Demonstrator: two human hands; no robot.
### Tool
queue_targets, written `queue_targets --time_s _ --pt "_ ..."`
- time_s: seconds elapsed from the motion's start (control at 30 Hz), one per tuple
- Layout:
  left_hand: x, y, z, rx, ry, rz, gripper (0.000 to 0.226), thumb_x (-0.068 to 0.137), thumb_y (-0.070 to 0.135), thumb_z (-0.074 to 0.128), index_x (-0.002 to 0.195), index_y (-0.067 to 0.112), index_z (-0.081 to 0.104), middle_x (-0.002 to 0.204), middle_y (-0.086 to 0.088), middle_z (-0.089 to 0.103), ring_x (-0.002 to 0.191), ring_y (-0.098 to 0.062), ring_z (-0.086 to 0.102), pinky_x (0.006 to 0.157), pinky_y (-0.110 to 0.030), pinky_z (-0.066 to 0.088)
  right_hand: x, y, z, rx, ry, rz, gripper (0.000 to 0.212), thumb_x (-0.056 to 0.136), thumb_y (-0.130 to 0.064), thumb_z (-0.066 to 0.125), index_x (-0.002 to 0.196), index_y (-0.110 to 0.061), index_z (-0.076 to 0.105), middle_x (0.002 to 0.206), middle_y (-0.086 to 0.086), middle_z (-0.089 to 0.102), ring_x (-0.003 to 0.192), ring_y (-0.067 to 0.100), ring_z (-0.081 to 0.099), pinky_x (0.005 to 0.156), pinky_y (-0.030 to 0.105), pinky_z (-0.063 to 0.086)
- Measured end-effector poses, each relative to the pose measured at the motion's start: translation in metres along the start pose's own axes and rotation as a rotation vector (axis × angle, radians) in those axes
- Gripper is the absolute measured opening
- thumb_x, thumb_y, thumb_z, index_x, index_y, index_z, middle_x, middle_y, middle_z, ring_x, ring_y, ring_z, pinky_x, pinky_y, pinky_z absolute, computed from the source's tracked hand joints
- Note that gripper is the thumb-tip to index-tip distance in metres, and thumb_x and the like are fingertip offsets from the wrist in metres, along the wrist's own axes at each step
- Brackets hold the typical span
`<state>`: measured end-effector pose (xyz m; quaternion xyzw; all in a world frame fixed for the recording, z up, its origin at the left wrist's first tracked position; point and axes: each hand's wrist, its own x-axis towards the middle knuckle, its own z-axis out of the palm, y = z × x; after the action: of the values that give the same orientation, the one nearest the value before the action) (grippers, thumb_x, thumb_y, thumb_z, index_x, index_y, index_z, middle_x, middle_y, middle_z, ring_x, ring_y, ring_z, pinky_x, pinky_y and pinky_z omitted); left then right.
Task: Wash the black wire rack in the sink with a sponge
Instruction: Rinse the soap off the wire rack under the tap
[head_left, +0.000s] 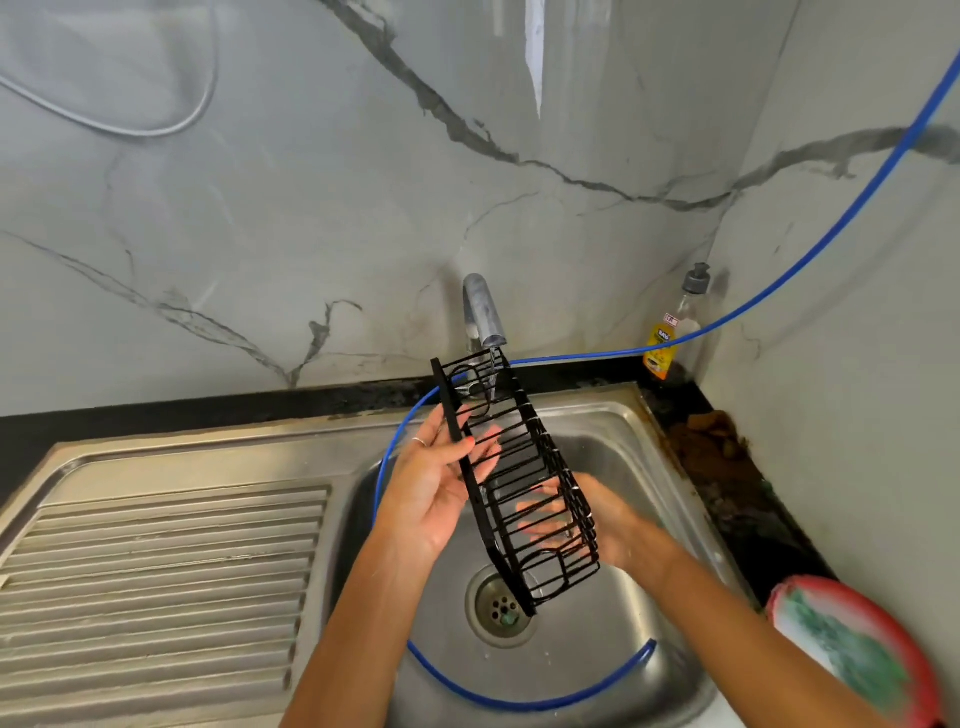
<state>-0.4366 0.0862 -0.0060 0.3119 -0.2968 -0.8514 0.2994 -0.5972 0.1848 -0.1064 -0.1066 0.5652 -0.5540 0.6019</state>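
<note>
**A:** Where are we in the wash?

**B:** Looks like rinsing. Over the steel sink (597, 415), the black wire rack (514, 483) is held tilted, its upper end under the tap (483, 312), where a thin stream falls onto the wires.

**A:** And the hands?

**B:** The left hand (436, 483) pinches the rack's flat edge, thumb in front and fingers behind. The right hand (587, 512) is round the other side with fingers reaching through the wires; whether it grips or only rubs, I cannot tell.

**A:** Any sponge?

**B:** Neither hand holds one. A green scrubber seems to sit in the red dish (857, 654) on the bench at right. I'd judge the next move needs the rack turned so the water reaches its lower end.
</note>
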Motion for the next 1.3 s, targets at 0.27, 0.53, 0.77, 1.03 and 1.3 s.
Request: queue_targets --time_s 0.27,0.53,0.77,1.03,1.3 --pt "-0.022 0.007 -0.024 0.138 0.219 0.029 0.025 0.093 -0.003 0.047 0.100 0.018 0.058 0.100 0.000 0.070 0.091 -0.022 0.064 0.074 -0.030 0.046 0.003 -0.031 0.023 -0.266 0.058 -0.050 0.022 0.097 -0.014 0.047 0.100 -0.002 0.064 0.079 0.011 0.068 0.059 0.019 0.065 0.047 0.028 0.053" --pt "-0.047 -0.002 -0.044 0.195 0.318 -0.073 0.041 0.090 0.022 0.061 0.128 0.010 0.052 0.132 -0.010 0.056 0.102 -0.027 0.061 0.089 -0.041 0.046 0.014 -0.072 0.040 -0.795 0.113 -0.204 0.028 0.087 -0.027 0.062 0.103 -0.004 0.066 0.097 0.013 0.068 0.078 0.017 0.058 0.072 0.032 0.049" --pt "-0.056 -0.009 -0.050 0.134 0.359 -0.174 0.093 0.062 0.052 0.069 0.140 0.008 0.041 0.135 -0.020 0.051 0.120 -0.037 0.051 0.085 -0.047 0.047 0.006 -0.106 0.058 -1.098 0.033 -0.359 0.035 0.084 -0.020 0.066 0.118 -0.010 0.062 0.084 0.005 0.068 0.071 0.011 0.060 0.065 0.029 0.051" --pt "-0.057 -0.023 -0.043 -0.043 0.395 -0.214 0.079 0.088 0.052 0.055 0.148 0.007 0.029 0.143 -0.022 0.042 0.125 -0.044 0.046 0.100 -0.055 0.038 -0.007 -0.120 0.068 -1.267 0.024 -0.519 0.044 0.069 -0.023 0.072 0.114 -0.019 0.067 0.091 0.002 0.072 0.089 0.021 0.067 0.084 0.038 0.052" --pt "-0.048 -0.017 -0.029 0.129 0.462 -0.099 0.064 0.091 0.041 0.058 0.145 0.013 0.038 0.149 -0.017 0.036 0.126 -0.042 0.044 0.096 -0.053 0.041 -0.032 -0.111 0.067 -1.536 0.119 -0.619 0.054 0.065 -0.025 0.072 0.114 -0.037 0.052 0.098 -0.009 0.059 0.089 0.015 0.057 0.071 0.030 0.041"
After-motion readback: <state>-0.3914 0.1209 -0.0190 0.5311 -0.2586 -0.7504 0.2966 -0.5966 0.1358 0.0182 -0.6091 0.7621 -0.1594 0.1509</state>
